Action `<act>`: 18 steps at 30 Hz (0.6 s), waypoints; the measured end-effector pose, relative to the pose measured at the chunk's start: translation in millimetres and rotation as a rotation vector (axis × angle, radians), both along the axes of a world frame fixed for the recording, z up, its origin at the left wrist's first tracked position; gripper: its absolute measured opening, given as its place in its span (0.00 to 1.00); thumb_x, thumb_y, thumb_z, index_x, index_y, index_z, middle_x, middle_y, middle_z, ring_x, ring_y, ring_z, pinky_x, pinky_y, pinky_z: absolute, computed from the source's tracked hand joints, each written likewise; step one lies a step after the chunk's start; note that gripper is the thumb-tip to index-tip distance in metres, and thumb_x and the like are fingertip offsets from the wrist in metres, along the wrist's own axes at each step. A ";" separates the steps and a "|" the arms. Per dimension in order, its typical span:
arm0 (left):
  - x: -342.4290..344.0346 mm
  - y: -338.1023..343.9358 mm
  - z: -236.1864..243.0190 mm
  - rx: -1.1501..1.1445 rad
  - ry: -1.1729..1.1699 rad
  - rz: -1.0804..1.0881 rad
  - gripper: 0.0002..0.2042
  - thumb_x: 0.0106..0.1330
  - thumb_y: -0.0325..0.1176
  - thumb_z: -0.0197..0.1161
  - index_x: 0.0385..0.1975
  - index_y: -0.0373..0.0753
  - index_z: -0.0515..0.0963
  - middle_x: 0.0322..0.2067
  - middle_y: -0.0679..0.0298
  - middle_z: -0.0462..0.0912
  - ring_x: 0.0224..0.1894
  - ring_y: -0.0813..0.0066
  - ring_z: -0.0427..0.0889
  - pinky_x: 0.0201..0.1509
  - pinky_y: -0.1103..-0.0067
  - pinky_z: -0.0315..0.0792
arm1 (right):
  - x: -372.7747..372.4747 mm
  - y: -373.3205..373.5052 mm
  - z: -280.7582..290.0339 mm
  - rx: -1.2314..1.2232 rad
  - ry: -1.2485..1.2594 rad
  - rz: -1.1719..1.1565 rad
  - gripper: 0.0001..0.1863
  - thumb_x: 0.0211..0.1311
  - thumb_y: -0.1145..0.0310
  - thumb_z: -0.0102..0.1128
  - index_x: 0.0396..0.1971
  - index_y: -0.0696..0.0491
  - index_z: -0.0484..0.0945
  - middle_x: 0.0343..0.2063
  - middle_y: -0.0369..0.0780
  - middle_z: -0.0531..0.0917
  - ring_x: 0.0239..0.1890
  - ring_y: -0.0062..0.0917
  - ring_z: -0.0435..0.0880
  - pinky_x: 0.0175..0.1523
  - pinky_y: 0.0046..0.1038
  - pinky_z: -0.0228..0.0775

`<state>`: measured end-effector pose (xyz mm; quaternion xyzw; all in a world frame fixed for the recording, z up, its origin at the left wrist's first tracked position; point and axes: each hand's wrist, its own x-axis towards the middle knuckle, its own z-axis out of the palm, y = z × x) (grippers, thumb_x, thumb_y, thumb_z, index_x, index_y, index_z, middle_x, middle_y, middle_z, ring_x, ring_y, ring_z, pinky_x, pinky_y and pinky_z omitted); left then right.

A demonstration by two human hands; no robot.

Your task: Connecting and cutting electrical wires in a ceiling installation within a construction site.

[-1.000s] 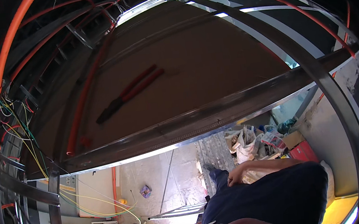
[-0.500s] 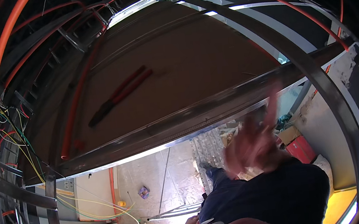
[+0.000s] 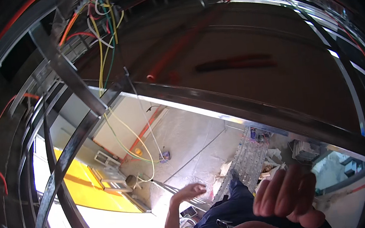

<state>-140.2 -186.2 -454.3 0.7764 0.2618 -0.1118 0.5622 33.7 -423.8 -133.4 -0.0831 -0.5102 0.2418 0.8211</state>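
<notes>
My right hand (image 3: 286,196) is raised in front of my body, fingers curled downward and thumb tucked below. No object shows in it. Lower and further left, my left hand (image 3: 189,192) hangs in the air at the end of a bent forearm; its fingers are loosely bent, with a gap to the thumb and nothing visible between them. Red-handled pliers (image 3: 235,64) lie on the dark ceiling board (image 3: 296,83), beyond both hands. On that board, to their left, runs an orange conduit (image 3: 175,54) with its open end facing me.
Yellow, green and white wires (image 3: 105,46) dangle past a metal channel (image 3: 70,77) at left. The board's metal edge rail (image 3: 235,103) crosses ahead of me. Far below are a perforated plank (image 3: 246,156), the concrete floor (image 3: 185,136) and a yellow panel (image 3: 91,183).
My view has swung left, so the pliers and conduit appear further right. My right hand, blurred with a finger extended before, is now curled and lower. More of my left forearm shows.
</notes>
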 end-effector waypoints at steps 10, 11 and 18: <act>-6.8 -31.1 262.9 0.277 -1.182 0.230 0.12 0.58 0.30 0.66 0.39 0.32 0.78 0.30 0.58 0.80 0.34 0.71 0.78 0.39 0.76 0.72 | 34.0 31.4 -3.1 0.108 -0.244 0.221 0.17 0.65 0.59 0.55 0.22 0.56 0.75 0.34 0.47 0.79 0.37 0.37 0.82 0.43 0.36 0.77; -12.2 -35.7 279.9 0.447 -1.295 0.294 0.11 0.56 0.31 0.68 0.35 0.32 0.79 0.28 0.57 0.80 0.32 0.70 0.78 0.36 0.76 0.73 | 43.5 31.4 3.4 0.050 -0.232 0.213 0.09 0.57 0.67 0.63 0.23 0.56 0.78 0.34 0.46 0.80 0.37 0.34 0.82 0.46 0.36 0.76; -28.9 -45.0 355.9 1.124 -1.900 0.394 0.12 0.55 0.37 0.67 0.32 0.35 0.76 0.26 0.59 0.77 0.32 0.68 0.76 0.34 0.74 0.71 | 31.1 38.2 57.0 0.046 0.290 -0.793 0.41 0.37 0.65 0.77 0.53 0.57 0.64 0.34 0.46 0.81 0.32 0.31 0.82 0.42 0.33 0.77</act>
